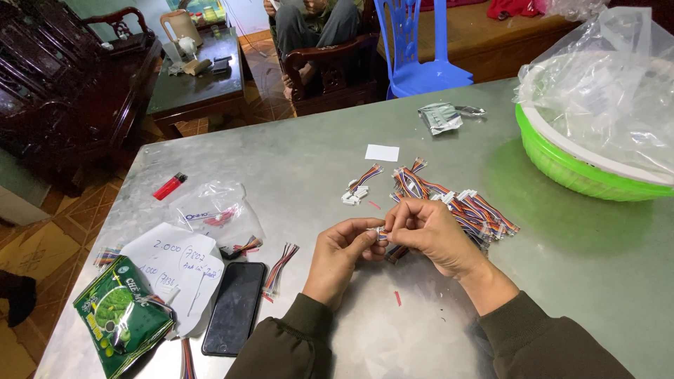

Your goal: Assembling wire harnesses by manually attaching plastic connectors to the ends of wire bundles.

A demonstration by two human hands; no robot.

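Multicoloured ribbon wire lead with a white plastic connector [382, 235] sits mid-frame, pinched between fingers of left hand [342, 253] and right hand [428, 231], both closed on it. Connector handling seems underway, just left of the heap of matching leads [463, 203] on the grey surface [295, 161]; a steady grip seems needed.

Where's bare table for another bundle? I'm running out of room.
Free: the stretch between the red lighter and white paper slip, and right of the wire pile below the green basket. Crowded: around the phone and the snack packet.
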